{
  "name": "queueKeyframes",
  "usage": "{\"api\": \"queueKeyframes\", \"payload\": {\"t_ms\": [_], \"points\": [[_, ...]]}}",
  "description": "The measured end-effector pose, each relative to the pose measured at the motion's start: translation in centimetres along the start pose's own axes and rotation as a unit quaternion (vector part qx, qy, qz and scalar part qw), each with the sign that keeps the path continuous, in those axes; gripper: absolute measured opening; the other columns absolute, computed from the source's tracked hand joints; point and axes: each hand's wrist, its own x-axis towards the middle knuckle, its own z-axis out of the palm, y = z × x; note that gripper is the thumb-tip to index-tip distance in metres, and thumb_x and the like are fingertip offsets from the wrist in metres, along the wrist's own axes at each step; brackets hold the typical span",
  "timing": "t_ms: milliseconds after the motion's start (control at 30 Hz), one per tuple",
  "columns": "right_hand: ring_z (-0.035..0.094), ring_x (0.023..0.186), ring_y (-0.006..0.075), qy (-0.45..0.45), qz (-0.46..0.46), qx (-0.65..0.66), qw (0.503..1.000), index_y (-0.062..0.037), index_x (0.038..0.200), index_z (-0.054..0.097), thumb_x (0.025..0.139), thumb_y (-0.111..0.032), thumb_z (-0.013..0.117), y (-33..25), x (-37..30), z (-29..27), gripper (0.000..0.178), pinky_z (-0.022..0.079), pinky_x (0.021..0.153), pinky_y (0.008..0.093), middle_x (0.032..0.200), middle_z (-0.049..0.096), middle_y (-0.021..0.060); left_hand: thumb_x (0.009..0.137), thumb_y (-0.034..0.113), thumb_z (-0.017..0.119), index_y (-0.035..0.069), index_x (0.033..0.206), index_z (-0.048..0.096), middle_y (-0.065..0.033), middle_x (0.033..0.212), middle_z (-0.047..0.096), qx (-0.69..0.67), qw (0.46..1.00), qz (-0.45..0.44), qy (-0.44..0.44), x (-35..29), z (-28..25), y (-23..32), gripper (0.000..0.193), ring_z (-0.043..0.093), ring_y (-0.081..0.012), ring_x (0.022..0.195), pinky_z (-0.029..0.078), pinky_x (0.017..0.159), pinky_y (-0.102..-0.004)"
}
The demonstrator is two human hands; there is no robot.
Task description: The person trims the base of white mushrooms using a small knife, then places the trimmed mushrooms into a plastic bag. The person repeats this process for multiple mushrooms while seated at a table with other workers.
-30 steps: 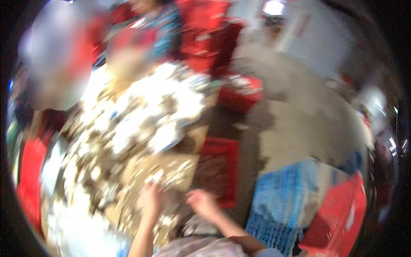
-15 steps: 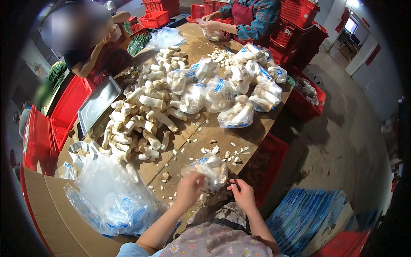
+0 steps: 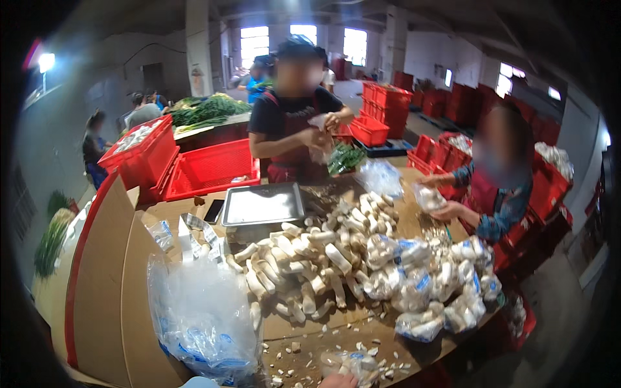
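At the lower edge shows a small part of my left hand, against the near side of a clear plastic bag of mushrooms. Its fingers are mostly cut off, so their grip cannot be made out. My right hand is out of the picture. Beyond the bag lies a big pile of loose king oyster mushrooms, pale with thick stems. Several filled bags of mushrooms are heaped to its right. A stack of clear plastic bags with blue print sits on the left.
White trimmings are scattered on the cardboard-covered table. A metal tray and a phone lie at the far left. Two co-workers, one opposite and one at the right, hold bags. Red crates stand around; a cardboard wall rises at left.
The view has tilted up and swung left, showing more of the room. My right hand has dropped out of the picture and my left is mostly cut off.
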Motion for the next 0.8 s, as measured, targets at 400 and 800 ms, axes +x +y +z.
{"api": "queueKeyframes", "payload": {"t_ms": [400, 800], "points": [[0.059, 0.087, 0.0177, 0.021, -0.005, 0.033, 0.999, 0.0047, 0.116, 0.055, 0.089, -0.010, 0.056, 5.5, 1.6, 2.0, 0.030, 0.048, 0.076, 0.0304, 0.099, 0.063, 0.0124, 0.075, 0.016, 0.057, 0.001, 0.067, 0.058, -0.0161, 0.063, 0.058, -0.115, 0.991, -0.047, 0.040, 0.4, -0.9, 0.9, 0.017, 0.059, -0.0313, 0.058, 0.046, 0.052, -0.0437], [0.052, 0.062, 0.0066, 0.022, -0.017, 0.118, 0.993, 0.0001, 0.107, 0.060, 0.087, -0.008, 0.056, 5.9, 1.3, 2.4, 0.023, 0.041, 0.052, 0.0209, 0.082, 0.066, 0.0040, 0.069, 0.020, 0.061, 0.006, 0.058, 0.058, -0.0153, 0.053, 0.054, -0.062, 0.985, -0.036, 0.155, 0.0, -0.9, -1.1, 0.018, 0.053, -0.0306, 0.047, 0.042, 0.045, -0.0434]]}}
